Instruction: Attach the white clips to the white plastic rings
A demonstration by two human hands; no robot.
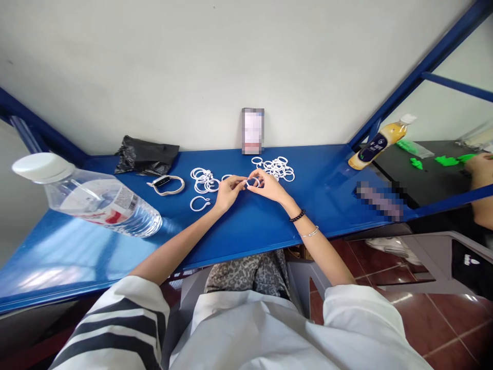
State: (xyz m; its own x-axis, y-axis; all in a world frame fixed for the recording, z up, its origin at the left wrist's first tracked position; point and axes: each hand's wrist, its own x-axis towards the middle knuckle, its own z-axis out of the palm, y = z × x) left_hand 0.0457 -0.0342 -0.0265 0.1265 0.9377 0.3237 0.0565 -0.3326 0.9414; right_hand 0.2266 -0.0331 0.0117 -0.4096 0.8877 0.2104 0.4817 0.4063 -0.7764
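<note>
Just above the blue table, my right hand (268, 186) pinches a white plastic ring (257, 181) between thumb and fingers. My left hand (230, 191) meets it from the other side, its fingertips closed on the ring's left edge. Beyond my right hand lies a heap of similar white rings (285, 169). Another cluster of white rings (203, 179) rests to the left of my left hand, with a single open-ended ring (199, 203) nearer to me. Small details where the fingertips meet are hidden.
A large water bottle (111, 205), a smartwatch (166, 184) and a black plastic bag (146, 156) stand or lie on the left of the blue table (246, 231). A phone-like object (253, 131) leans on the wall. At right are a drink bottle (379, 144) and another person's arm (481, 180).
</note>
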